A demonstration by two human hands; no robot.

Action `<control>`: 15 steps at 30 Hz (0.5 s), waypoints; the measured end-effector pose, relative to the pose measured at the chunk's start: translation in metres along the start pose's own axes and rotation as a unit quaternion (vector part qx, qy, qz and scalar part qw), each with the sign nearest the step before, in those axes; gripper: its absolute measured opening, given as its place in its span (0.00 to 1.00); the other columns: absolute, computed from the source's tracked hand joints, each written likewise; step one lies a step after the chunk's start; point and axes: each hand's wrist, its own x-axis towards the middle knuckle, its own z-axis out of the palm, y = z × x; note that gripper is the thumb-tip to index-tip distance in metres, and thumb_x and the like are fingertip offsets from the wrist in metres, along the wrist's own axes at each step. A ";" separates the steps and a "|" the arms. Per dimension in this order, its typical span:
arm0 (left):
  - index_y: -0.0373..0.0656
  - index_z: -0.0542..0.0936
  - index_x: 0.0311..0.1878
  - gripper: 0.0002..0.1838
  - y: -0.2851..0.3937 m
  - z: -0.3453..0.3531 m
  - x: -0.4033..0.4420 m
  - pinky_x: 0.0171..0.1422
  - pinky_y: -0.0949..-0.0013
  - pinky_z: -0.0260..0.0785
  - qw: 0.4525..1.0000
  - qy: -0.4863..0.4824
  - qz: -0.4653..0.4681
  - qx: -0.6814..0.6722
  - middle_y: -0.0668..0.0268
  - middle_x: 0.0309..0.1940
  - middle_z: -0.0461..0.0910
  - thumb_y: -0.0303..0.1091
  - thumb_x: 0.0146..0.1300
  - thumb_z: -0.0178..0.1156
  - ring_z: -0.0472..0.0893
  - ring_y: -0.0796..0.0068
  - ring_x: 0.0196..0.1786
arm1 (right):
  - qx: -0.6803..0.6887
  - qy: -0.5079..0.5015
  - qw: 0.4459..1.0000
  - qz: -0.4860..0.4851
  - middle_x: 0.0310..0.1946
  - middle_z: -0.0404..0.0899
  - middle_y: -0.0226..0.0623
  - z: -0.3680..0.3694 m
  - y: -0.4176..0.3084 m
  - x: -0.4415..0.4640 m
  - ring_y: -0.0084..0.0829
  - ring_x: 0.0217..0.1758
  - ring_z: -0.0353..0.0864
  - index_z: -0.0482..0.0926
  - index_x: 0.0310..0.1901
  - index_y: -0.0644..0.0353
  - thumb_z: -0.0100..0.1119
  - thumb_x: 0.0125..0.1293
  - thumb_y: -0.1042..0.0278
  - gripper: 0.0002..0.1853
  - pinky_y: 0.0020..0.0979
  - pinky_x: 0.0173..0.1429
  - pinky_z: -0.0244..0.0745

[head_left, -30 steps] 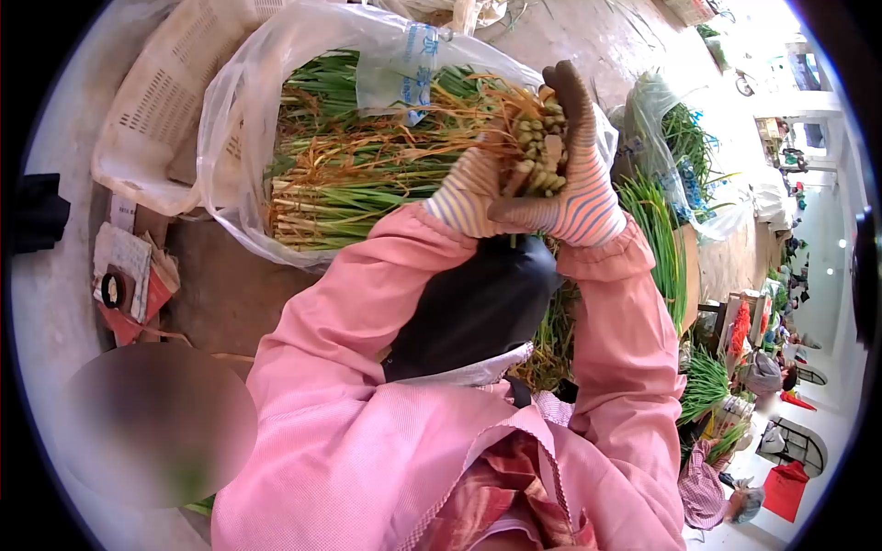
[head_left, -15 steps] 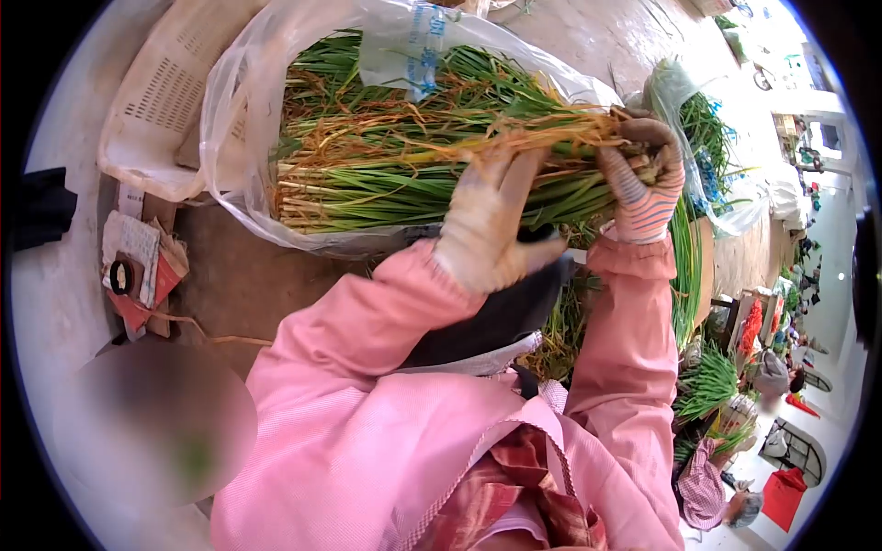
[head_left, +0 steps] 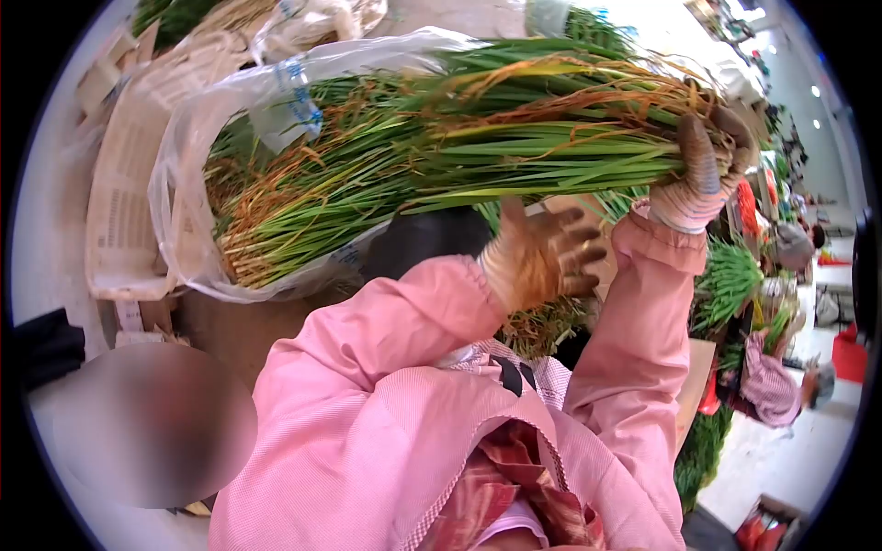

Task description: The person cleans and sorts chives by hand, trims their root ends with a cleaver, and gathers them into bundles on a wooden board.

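Note:
My right hand point(head_left: 706, 165), in a striped glove with a soiled palm, is closed round the root end of a large bunch of long green stalks point(head_left: 560, 138) with dry brown leaves among them. The bunch stretches leftward from it over a clear plastic bag point(head_left: 184, 119). Inside the bag lie more stalks point(head_left: 303, 211), their pale ends toward the lower left. My left hand point(head_left: 542, 255), in a stained glove, is below the bunch with its fingers spread, holding nothing.
A perforated cream crate point(head_left: 133, 184) stands left of the bag. Dry trimmings point(head_left: 542, 326) lie beneath my left hand. More green bundles point(head_left: 726, 280) are at the right, near a person in a checked top point(head_left: 770, 381). A blurred round patch covers the lower left.
My right hand has moved right and drawn the bunch out rightward. My left hand, on the roots a second ago, has come away, turned and dropped below the bunch. The view has shifted.

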 end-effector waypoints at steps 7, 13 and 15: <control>0.51 0.62 0.59 0.52 -0.002 0.016 0.061 0.58 0.47 0.59 0.980 -0.083 0.179 0.003 0.61 0.54 0.67 0.78 0.32 0.49 0.68 0.58 0.54 | -0.175 -0.042 0.960 -0.216 0.34 0.70 0.37 -0.032 -0.089 -0.063 0.36 0.39 0.73 0.71 0.32 0.55 0.66 0.41 0.73 0.15 0.38 0.46 0.70; 0.50 0.63 0.58 0.45 -0.009 0.008 0.051 0.56 0.53 0.62 0.984 -0.023 0.145 0.100 0.62 0.53 0.67 0.65 0.35 0.54 0.70 0.62 0.52 | -0.181 -0.313 0.924 -0.123 0.38 0.66 0.36 -0.083 -0.134 -0.126 0.45 0.49 0.67 0.75 0.30 0.49 0.71 0.34 0.67 0.18 0.48 0.53 0.61; 0.49 0.63 0.58 0.43 -0.011 0.006 0.044 0.55 0.55 0.63 0.982 -0.018 0.136 0.131 0.63 0.53 0.68 0.61 0.36 0.56 0.70 0.64 0.52 | -0.110 -0.362 0.924 -0.061 0.40 0.67 0.39 -0.105 -0.143 -0.115 0.45 0.48 0.67 0.76 0.32 0.55 0.72 0.34 0.63 0.20 0.46 0.53 0.61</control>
